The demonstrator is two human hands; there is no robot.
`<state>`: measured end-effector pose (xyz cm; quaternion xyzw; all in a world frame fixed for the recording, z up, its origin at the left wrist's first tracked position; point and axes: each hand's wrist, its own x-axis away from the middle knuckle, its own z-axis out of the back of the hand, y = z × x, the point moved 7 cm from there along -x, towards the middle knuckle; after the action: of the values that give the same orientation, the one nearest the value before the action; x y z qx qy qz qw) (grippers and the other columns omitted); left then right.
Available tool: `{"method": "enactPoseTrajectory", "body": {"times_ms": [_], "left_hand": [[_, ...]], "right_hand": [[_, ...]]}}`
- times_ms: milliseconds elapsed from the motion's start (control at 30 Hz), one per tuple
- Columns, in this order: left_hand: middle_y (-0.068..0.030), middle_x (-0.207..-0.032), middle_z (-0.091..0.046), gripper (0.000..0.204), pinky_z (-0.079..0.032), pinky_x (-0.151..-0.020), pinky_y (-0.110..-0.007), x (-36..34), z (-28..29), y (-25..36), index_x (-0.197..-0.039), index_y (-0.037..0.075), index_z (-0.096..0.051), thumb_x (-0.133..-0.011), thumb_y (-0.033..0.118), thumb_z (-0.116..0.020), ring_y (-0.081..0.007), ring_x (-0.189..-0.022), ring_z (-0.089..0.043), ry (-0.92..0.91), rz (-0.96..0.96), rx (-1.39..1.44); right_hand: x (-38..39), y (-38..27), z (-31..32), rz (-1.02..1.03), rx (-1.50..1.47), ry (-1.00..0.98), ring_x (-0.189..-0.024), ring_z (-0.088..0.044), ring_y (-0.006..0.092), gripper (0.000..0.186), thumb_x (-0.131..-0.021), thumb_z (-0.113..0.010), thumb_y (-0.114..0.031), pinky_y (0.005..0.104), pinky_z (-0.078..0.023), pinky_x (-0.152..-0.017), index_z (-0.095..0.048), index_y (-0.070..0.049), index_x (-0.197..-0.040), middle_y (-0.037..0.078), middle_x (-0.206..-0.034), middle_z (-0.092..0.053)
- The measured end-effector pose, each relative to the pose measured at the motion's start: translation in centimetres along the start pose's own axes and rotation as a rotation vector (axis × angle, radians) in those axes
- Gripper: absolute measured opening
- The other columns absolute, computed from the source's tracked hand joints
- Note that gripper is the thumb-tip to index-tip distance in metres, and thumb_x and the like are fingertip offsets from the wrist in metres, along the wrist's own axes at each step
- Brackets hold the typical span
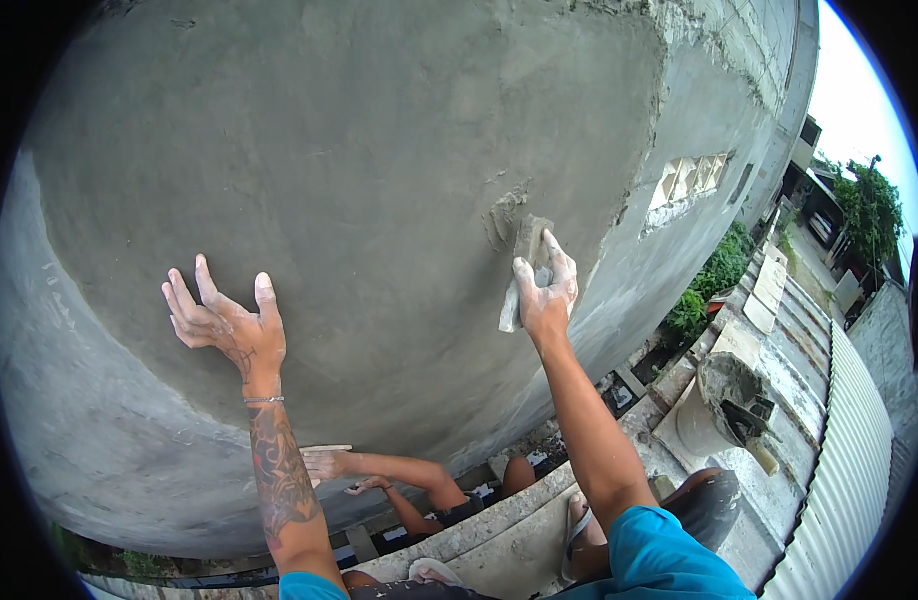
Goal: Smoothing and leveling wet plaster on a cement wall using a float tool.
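Observation:
A wide patch of damp grey plaster (359, 200) covers the wall in front of me. My right hand (549, 287) grips a mortar-caked plastering float (531, 240), held against or very near the plaster. Just above and left of the float is a rough raised smear of mortar (506, 212). My left hand (229, 320) is open, its fingers spread and slightly bent, with nothing in it. It hovers before the plaster at left; whether it touches the wall I cannot tell. Whitish residue coats the fingers of both hands.
Below, a co-worker's hand (327, 464) holds a flat tool by the wall. A mortar bucket (701, 425) with a dark-handled tool stands on the ledge at right, beside corrugated roofing (844, 460). My sandalled feet are on a narrow concrete ledge (514, 555). A vent block (691, 180) interrupts the wall.

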<state>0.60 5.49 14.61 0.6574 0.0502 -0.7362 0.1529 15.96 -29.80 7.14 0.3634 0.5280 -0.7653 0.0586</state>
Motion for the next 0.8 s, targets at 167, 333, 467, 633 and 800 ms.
{"method": "enactPoseTrajectory", "body": {"times_ms": [167,333,467,633,800], "left_hand": [[-0.0122,-0.148,-0.017,0.069,-0.009,-0.107,-0.055,-0.3,0.0,-0.6,-0.143,0.013,-0.028,-0.088,0.048,-0.053,-0.0332,-0.141,-0.010,0.038,0.012,0.003],[-0.0119,-0.149,-0.016,0.069,-0.009,-0.108,-0.055,-0.1,-0.1,-0.3,-0.143,0.013,-0.028,-0.089,0.049,-0.052,-0.0330,-0.141,-0.008,0.036,0.012,0.008],[-0.0119,-0.149,-0.015,0.069,-0.009,-0.108,-0.055,-0.1,-0.1,0.1,-0.143,0.013,-0.027,-0.089,0.050,-0.051,-0.0328,-0.141,-0.007,0.009,0.022,0.010],[-0.0120,-0.149,-0.015,0.070,-0.009,-0.108,-0.055,0.1,0.0,-0.5,-0.143,0.013,-0.027,-0.089,0.049,-0.052,-0.0328,-0.141,-0.007,0.009,0.009,0.015],[-0.0123,-0.148,-0.016,0.070,-0.008,-0.108,-0.056,-0.6,0.6,-0.8,-0.143,0.013,-0.027,-0.088,0.048,-0.054,-0.0331,-0.141,-0.007,0.032,0.016,-0.002]], "right_hand": [[-1.7,-7.8,-1.3,0.095,0.173,-0.067,-0.108,-0.052,0.0307,0.057,-0.075,-0.073,-0.033,0.0408,-0.045,-0.091,-0.057,-0.019,-0.128,0.015,-0.118,-0.051],[5.4,0.7,-3.4,-0.067,0.337,-0.202,-0.109,-0.054,0.0331,0.059,-0.072,-0.073,-0.037,0.0407,-0.044,-0.094,-0.060,-0.016,-0.126,0.018,-0.117,-0.055],[1.3,0.7,-0.9,-0.297,0.004,-0.213,-0.110,-0.056,0.0296,0.060,-0.076,-0.071,-0.036,0.0404,-0.044,-0.095,-0.057,-0.014,-0.129,0.018,-0.117,-0.057],[-0.5,-2.3,-1.5,-0.198,0.069,-0.228,-0.111,-0.055,0.0328,0.060,-0.076,-0.069,-0.036,0.0401,-0.043,-0.095,-0.056,-0.013,-0.129,0.019,-0.115,-0.058],[3.7,1.5,-2.4,-0.350,0.060,-0.573,-0.108,-0.059,0.0323,0.062,-0.072,-0.069,-0.039,0.0386,-0.044,-0.097,-0.058,-0.014,-0.128,0.020,-0.114,-0.062]]}}
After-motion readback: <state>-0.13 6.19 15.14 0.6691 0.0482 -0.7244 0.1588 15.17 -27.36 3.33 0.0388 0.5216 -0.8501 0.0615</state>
